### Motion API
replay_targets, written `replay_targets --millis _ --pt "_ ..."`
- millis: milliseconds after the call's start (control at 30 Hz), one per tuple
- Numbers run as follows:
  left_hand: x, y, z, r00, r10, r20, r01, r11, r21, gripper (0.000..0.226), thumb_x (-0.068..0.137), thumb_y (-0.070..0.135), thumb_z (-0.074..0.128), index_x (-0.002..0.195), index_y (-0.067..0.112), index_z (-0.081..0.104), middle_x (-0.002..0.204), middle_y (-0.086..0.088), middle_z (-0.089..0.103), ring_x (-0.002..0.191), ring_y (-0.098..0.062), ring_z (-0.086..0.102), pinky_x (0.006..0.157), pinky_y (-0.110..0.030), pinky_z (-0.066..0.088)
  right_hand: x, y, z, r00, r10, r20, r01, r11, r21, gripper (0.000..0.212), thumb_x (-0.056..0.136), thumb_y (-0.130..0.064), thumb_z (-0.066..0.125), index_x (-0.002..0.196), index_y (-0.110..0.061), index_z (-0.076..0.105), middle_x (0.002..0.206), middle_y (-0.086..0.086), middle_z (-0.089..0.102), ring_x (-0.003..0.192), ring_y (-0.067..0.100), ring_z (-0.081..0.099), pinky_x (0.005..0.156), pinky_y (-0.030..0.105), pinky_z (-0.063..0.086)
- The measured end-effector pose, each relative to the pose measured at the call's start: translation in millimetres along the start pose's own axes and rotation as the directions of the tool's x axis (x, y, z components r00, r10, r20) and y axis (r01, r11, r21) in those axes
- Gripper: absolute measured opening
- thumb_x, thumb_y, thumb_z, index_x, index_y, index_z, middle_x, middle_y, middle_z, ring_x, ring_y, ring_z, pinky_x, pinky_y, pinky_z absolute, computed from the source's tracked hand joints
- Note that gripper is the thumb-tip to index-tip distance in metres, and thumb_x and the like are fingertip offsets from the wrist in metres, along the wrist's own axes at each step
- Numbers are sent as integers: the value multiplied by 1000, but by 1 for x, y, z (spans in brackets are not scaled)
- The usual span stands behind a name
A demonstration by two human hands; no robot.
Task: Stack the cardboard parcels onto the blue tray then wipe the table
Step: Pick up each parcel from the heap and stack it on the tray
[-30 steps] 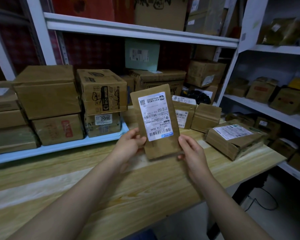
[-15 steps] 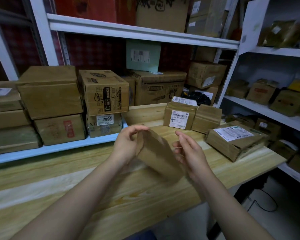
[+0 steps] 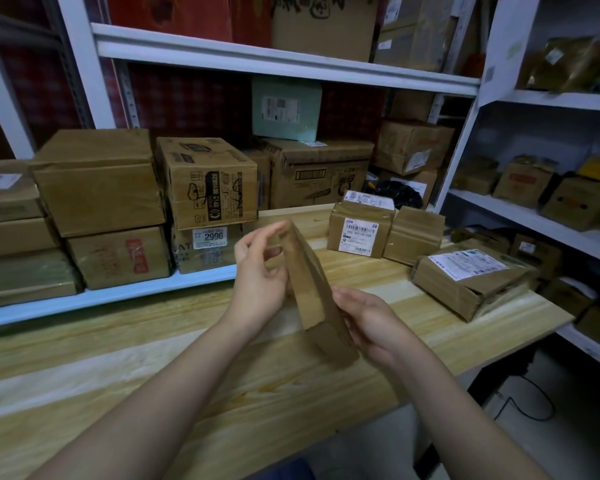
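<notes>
I hold a flat brown cardboard parcel [image 3: 309, 282] above the wooden table [image 3: 222, 368], tilted on edge with its plain side toward me. My left hand [image 3: 257, 271] pinches its upper end and my right hand [image 3: 368, 323] grips its lower end. The blue tray [image 3: 118, 294] lies along the table's far left with several cardboard boxes [image 3: 97, 181] stacked on it. Three more parcels sit on the table: a labelled one [image 3: 359, 228], a plain one [image 3: 414, 233] beside it, and a flat labelled one [image 3: 465, 278] at the right.
White metal shelving [image 3: 284, 64] full of boxes stands behind the table and to the right. The table's right edge [image 3: 534, 330] drops to the floor, where a black cable [image 3: 527, 400] lies.
The parcel was upright with its white label facing me. Both hands have turned it over, so the label is now hidden and its plain side shows.
</notes>
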State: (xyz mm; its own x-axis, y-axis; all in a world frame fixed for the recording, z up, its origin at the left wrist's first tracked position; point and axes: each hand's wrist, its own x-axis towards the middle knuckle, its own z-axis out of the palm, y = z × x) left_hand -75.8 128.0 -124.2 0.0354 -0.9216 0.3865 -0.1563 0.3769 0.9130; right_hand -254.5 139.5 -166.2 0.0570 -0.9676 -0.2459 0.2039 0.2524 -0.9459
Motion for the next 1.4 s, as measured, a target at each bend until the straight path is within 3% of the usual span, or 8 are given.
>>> replay_targets --millis 167,367,667,900,1100,1200,1333,1400 --pt "-1 4 5 996 -90 -2 89 990 -110 29 97 6 53 112 28 65 111 0 69 79 2 63 68 -14 52 -1 -4 -1 987 -95 -133 103 993 54 36 99 -12 56 136 -11 56 111 5 73 78 7 73 57 20 56" --pt "1 1 4 992 -128 18 129 991 -49 25 96 22 57 111 37 68 119 -1 63 101 -9 63 96 -37 51 -4 -7 -4 957 -190 -220 209 976 66 43 97 -10 60 139 -11 51 114 -1 71 98 11 69 81 31 60" --pt "2 1 2 991 -135 6 135 990 33 45 94 6 57 131 32 58 111 -6 56 77 -2 51 84 -17 43 -12 -16 -5 924 -303 -232 342 927 153 38 96 -15 61 134 -19 59 120 0 72 109 18 69 94 38 55" --pt "0 1 8 959 -267 96 275 958 -83 63 89 9 66 145 27 42 119 -1 58 105 -16 60 99 -34 49 -17 -21 -4 929 -360 -82 368 887 278 40 94 -16 55 133 -11 58 123 12 70 114 24 67 94 39 57" --pt "-5 6 22 932 -318 174 353 905 -238 38 90 5 64 123 18 52 106 -6 61 86 -4 61 74 -15 53 -14 -20 -2 923 -384 30 374 912 169 39 95 -8 55 133 -14 59 129 10 67 116 20 65 91 27 57" --pt "-6 8 25 901 -382 207 424 876 -231 11 96 19 59 106 20 60 110 -8 65 94 -12 63 77 -24 52 -10 -17 -2 906 -423 28 422 906 34 42 92 4 59 129 -15 62 126 10 69 118 23 64 99 33 52" --pt "-6 14 24 854 -371 364 467 855 -226 43 96 55 42 114 27 69 116 3 69 107 -10 64 66 -17 52 -4 -11 -2 884 -466 22 466 879 -102 44 89 6 64 126 -18 67 124 12 69 116 34 62 103 44 50" --pt "-8 15 24 875 -328 356 421 878 -227 39 90 51 58 117 24 67 112 -1 72 96 -6 69 73 -20 56 -4 -11 -1 875 -483 29 480 859 -177 44 89 4 65 124 -23 68 128 10 66 117 30 62 101 39 53"
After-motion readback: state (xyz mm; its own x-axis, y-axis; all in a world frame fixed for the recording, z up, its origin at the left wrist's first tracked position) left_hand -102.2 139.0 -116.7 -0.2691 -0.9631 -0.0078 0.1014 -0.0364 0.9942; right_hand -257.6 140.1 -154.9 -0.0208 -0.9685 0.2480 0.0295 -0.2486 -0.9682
